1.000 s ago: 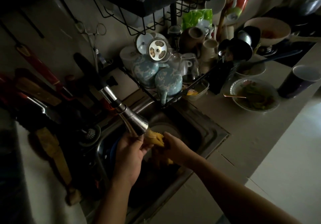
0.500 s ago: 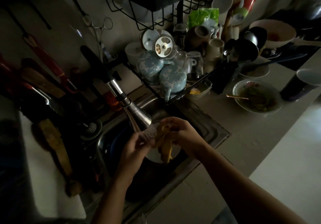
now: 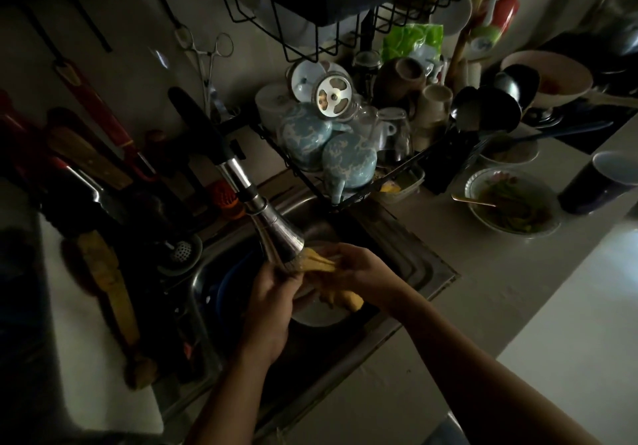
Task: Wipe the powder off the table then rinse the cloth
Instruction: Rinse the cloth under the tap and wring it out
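A yellow cloth (image 3: 319, 264) is bunched under the steel faucet head (image 3: 281, 237), over the metal sink (image 3: 419, 260). Water streams from the faucet head onto the cloth. My left hand (image 3: 272, 301) grips the cloth's left part just below the faucet head. My right hand (image 3: 359, 270) holds the cloth's upper right part, fingers curled round it. A lower fold of the cloth (image 3: 347, 299) hangs down over a white dish (image 3: 319, 317) in the sink basin.
A black dish rack (image 3: 407, 161) full of cups and pots stands behind the sink. A bowl of food (image 3: 512, 201) and a dark cup (image 3: 602, 182) sit on the pale counter (image 3: 518, 289) at right. Knives and utensils (image 3: 96, 154) hang at left.
Both hands keep working the cloth under the running water. My right hand has shifted a little lower and rightward, and the cloth bunches closer to the faucet head.
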Demonstrator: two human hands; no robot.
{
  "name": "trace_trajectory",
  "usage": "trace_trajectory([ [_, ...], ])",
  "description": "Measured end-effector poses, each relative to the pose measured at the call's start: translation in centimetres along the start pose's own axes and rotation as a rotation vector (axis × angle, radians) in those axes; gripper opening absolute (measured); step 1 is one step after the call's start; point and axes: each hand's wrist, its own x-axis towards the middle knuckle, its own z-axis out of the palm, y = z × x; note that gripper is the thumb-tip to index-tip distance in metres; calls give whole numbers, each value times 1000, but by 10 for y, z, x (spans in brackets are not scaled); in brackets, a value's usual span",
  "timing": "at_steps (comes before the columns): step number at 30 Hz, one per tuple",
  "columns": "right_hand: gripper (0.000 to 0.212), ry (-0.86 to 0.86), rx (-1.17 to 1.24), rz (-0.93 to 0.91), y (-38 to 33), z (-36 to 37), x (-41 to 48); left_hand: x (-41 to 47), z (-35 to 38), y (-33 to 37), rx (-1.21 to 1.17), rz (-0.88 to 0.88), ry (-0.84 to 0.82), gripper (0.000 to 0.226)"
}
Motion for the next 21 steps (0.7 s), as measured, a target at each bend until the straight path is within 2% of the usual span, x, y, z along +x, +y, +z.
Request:
trace_trajectory([
  [3,44,-27,184,30,6,-2,-4,-4,1,4,-21,24,-24,27],
  [6,53,-20,314,145,15,2,-10,-6,1,8,-106,49,-79,34],
  [10,37,1,477,310,23,14,-13,-6,0,9,-144,99,-118,52],
  [15,28,81,620,311,24,20,-15,-10,-9,5,-109,98,-96,42],
  [18,29,103,629,293,23,22,-18,-11,-17,-4,-36,80,-75,32],
  [21,26,109,612,253,23,23,-18,-12,-23,-13,11,47,-60,33],
])
